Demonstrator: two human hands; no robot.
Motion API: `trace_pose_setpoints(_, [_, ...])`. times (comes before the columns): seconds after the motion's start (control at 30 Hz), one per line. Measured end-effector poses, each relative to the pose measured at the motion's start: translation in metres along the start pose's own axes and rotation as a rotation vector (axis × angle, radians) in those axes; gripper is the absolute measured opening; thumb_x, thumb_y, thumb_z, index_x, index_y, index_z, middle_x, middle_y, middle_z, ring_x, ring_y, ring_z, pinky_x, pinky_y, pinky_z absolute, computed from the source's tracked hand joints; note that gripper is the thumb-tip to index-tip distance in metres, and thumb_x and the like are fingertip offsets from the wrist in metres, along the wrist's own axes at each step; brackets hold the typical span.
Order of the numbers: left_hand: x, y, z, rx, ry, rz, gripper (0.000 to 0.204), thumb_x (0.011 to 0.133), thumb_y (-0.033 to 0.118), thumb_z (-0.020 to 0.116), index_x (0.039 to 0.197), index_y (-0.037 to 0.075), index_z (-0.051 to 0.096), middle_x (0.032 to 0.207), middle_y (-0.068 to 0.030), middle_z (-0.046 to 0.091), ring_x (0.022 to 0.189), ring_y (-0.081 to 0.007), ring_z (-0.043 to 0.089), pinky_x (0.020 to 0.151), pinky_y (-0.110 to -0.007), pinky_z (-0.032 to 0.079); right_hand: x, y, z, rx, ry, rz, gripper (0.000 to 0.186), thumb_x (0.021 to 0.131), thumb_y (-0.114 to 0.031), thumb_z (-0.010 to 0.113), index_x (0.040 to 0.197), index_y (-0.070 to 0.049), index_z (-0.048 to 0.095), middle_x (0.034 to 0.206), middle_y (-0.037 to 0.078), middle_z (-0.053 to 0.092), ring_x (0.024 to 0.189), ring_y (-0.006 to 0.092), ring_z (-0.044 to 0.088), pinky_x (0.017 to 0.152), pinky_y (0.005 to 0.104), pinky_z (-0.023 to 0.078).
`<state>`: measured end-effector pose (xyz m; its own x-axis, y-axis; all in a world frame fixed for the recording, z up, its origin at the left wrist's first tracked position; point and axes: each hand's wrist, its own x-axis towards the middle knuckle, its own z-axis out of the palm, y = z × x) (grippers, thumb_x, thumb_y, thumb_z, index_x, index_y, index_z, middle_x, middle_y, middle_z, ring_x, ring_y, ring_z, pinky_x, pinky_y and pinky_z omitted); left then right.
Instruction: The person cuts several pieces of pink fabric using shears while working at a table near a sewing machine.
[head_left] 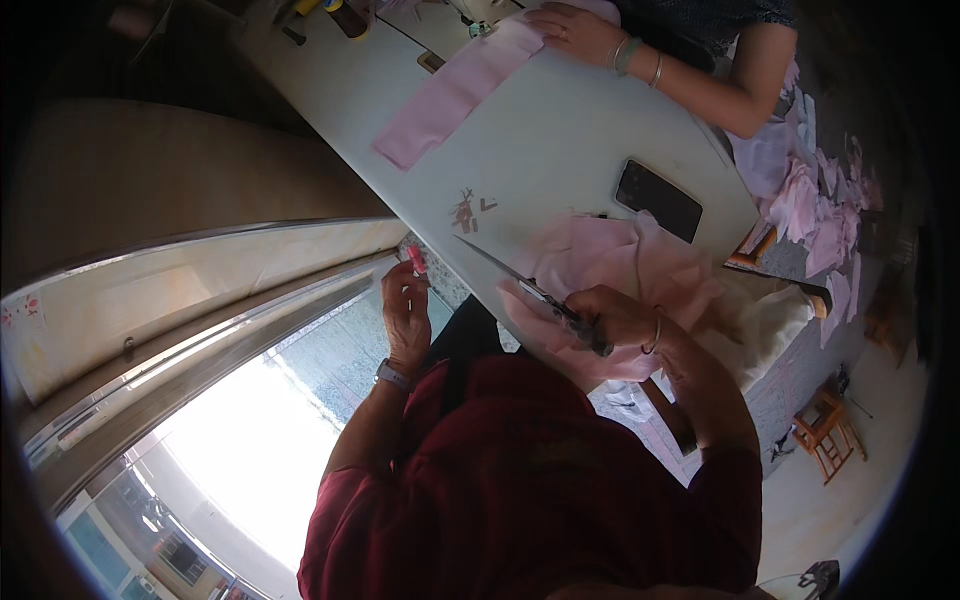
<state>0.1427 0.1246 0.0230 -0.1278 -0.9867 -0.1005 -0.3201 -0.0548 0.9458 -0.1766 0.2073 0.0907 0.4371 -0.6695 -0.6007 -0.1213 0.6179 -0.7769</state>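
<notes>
My right hand [612, 318] is closed around a pair of dark metal scissors [530, 286], whose long blades point toward the far left, over the table edge area. Beneath them lies a heap of sheer pink fabric [640, 262], spread over the near part of the white table [555, 130]. Off the table's left edge, my left hand [407, 312] is raised and pinches a small pinkish-red piece [416, 260] between its fingertips; its exact kind is too small to tell. Several small brownish scraps [466, 212] lie on the tabletop beyond the scissor tips.
Across the table, a co-worker's hand [585, 38] rests on a long pink fabric strip [450, 105] by a sewing machine [482, 12]. A black phone [658, 198] lies right of centre. Pink scraps [815, 215] cover the floor at right, near a wooden stool [828, 432].
</notes>
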Motion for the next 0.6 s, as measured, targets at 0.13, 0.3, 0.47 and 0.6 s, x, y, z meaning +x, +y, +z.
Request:
trace_pose_setpoints(0.13, [-0.007,0.02,0.014,0.252,-0.15,0.222,0.007,0.087,0.005,0.063,0.091,0.003,0.057,0.125,-0.021,0.054,0.12,-0.0385,0.051,0.1,-0.043,0.041,0.0,0.021,-0.012,0.03,-0.096,-0.038,0.021,0.078,-0.008,0.076,0.087,0.003,0.061,0.068,0.002,0.057,0.053,0.0065,0.051,0.049,0.0251,0.041])
trace_pose_setpoints(0.3, [-0.012,-0.025,0.011,-0.047,-0.164,-0.084,0.009,0.085,0.001,0.064,0.093,0.004,0.061,0.126,-0.0142,0.057,0.124,-0.0293,0.05,0.104,-0.04,0.038,-0.001,0.009,-0.014,0.539,-0.284,0.051,0.019,0.078,0.0,0.073,0.092,0.003,0.061,0.067,0.001,0.054,0.056,0.0066,0.052,0.051,0.0255,0.044])
trace_pose_setpoints(0.47, [-0.004,-0.009,0.015,-0.441,-0.237,-0.398,0.011,0.084,0.0,0.066,0.094,0.005,0.063,0.125,-0.0098,0.058,0.123,-0.0215,0.049,0.102,-0.036,0.04,-0.003,0.013,-0.02,-0.08,-0.293,-0.084,0.018,0.083,0.005,0.063,0.101,0.007,0.059,0.082,0.011,0.066,0.059,0.0073,0.055,0.053,0.0259,0.047])
trace_pose_setpoints(0.6, [-0.003,-0.016,0.021,-0.377,-0.243,-0.326,0.009,0.084,0.002,0.068,0.092,0.005,0.065,0.129,-0.0118,0.054,0.121,-0.0222,0.051,0.1,-0.034,0.043,0.006,0.017,-0.012,0.441,-0.336,-0.002,0.017,0.087,-0.002,0.064,0.1,0.006,0.059,0.077,0.01,0.064,0.056,0.0079,0.053,0.055,0.0248,0.047])
